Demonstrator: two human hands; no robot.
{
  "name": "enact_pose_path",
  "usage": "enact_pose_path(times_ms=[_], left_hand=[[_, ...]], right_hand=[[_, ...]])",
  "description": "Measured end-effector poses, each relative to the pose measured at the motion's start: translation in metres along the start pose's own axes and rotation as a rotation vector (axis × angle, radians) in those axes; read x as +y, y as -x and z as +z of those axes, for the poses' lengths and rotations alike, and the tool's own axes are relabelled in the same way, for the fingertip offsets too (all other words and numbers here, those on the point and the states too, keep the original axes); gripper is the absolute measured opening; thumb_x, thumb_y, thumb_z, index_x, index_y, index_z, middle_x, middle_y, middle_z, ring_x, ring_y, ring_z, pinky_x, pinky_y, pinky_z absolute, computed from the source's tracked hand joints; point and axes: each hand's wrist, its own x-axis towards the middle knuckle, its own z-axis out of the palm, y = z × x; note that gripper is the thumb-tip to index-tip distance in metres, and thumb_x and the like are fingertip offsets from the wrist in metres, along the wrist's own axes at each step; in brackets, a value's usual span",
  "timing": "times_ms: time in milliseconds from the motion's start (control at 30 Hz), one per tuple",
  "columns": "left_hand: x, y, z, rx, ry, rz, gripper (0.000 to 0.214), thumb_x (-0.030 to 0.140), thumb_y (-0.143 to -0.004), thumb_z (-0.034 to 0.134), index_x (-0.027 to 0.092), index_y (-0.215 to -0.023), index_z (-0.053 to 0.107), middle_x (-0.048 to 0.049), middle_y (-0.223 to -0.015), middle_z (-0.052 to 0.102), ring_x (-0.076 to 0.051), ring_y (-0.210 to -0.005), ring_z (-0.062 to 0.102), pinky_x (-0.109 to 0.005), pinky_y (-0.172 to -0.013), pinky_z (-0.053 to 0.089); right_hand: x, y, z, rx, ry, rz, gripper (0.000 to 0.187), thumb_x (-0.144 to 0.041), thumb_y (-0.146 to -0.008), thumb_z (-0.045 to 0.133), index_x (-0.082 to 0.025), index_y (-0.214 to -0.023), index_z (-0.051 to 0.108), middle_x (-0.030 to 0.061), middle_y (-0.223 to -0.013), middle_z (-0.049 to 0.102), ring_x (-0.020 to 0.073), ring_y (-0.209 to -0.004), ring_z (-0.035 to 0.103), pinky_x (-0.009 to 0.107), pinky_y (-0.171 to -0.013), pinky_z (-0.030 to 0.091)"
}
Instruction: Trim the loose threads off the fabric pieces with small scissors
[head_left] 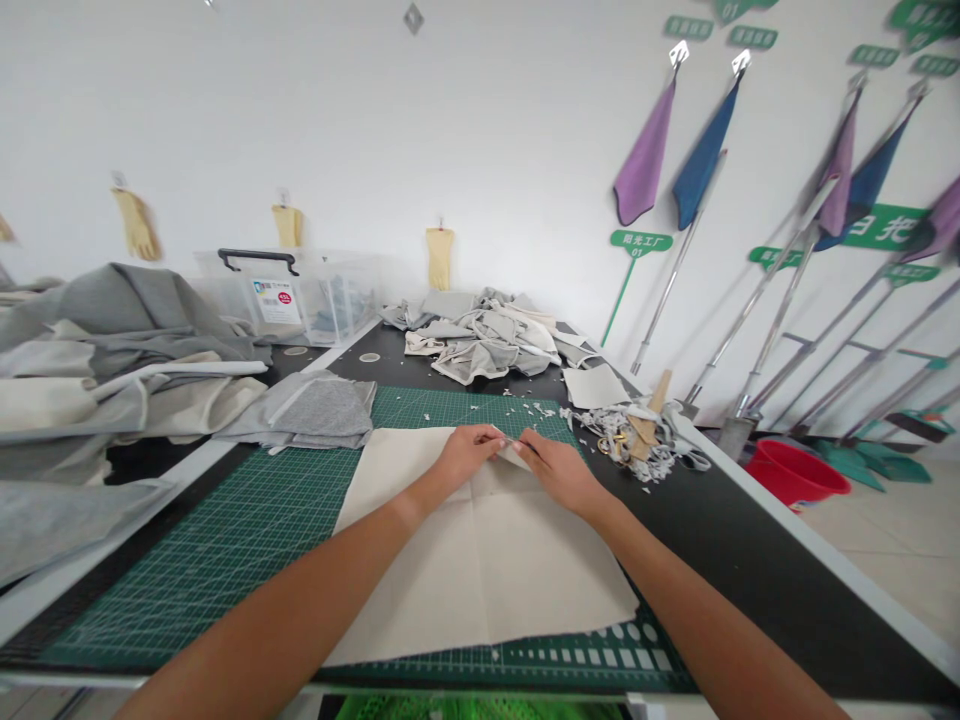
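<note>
Both sets of fingertips tiny, contact blurred; left hand [466,455] and right hand [561,472] pinch far edge of cream cloth [480,570], sheet spreading nearward over cutting mat [225,540].

grey fabric pile [480,340] heaped at far table end | clear storage box [300,295] set by the wall | scissors [615,445] laid among cloth scraps [651,455] | red bucket [795,472] placed on floor | mops [646,160] leaned against wall

green wall sign [640,241], 阳光工厂 01
</note>
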Motion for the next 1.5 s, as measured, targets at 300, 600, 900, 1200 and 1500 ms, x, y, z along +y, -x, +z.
enact_pose_path(times_ms=[300,600,900,1200,1500], left_hand=[[0.002,0.002,0.0,-0.004,0.002,-0.014,0.026,0.039,-0.08,0.07,0.015,-0.09,0.076,-0.0052,-0.084,0.072,-0.016,-0.075,0.063,-0.026,-0.07,0.052],[0.008,0.004,0.002,-0.004,-0.009,-0.019,0.029,0.041,-0.081,0.069,0.015,-0.09,0.075,-0.005,-0.084,0.071,-0.015,-0.075,0.062,-0.025,-0.07,0.051],[0.004,0.003,0.003,0.043,-0.143,0.02,0.024,0.034,-0.086,0.061,0.017,-0.098,0.073,-0.0046,-0.094,0.074,-0.018,-0.085,0.067,-0.026,-0.079,0.052],[0.013,0.01,-0.002,0.174,-0.552,0.039,0.021,0.021,-0.091,0.053,0.021,-0.107,0.067,-0.0037,-0.104,0.071,-0.017,-0.092,0.065,-0.029,-0.088,0.049],[0.024,0.014,-0.035,0.317,-1.33,-0.158,0.025,0.025,-0.092,0.051,0.015,-0.112,0.061,-0.0168,-0.116,0.062,-0.032,-0.114,0.053,-0.044,-0.096,0.04]], right_hand=[[0.0,0.0,0.0,0.017,-0.001,0.001,0.036,-0.051,-0.106,0.028,-0.024,-0.089,0.047,-0.0022,-0.069,0.053,0.0157,-0.064,0.053,0.025,-0.059,0.025],[0.006,-0.004,0.003,0.077,-0.202,0.032,0.039,-0.053,-0.104,0.032,-0.024,-0.08,0.042,-0.0036,-0.068,0.048,0.0145,-0.063,0.048,0.024,-0.061,0.03],[0.011,-0.008,0.0,0.087,-0.353,0.085,0.039,-0.061,-0.09,0.055,-0.022,-0.083,0.059,-0.0041,-0.072,0.057,0.0139,-0.066,0.048,0.024,-0.061,0.034],[0.041,-0.013,-0.002,0.241,-0.196,0.185,0.028,-0.047,-0.086,0.057,-0.022,-0.09,0.068,0.0016,-0.088,0.07,0.0193,-0.08,0.062,0.027,-0.071,0.04],[0.079,-0.019,-0.003,0.256,-0.181,0.353,0.036,-0.052,-0.083,0.055,-0.02,-0.086,0.071,0.0023,-0.076,0.068,0.0214,-0.074,0.061,0.027,-0.065,0.038]])
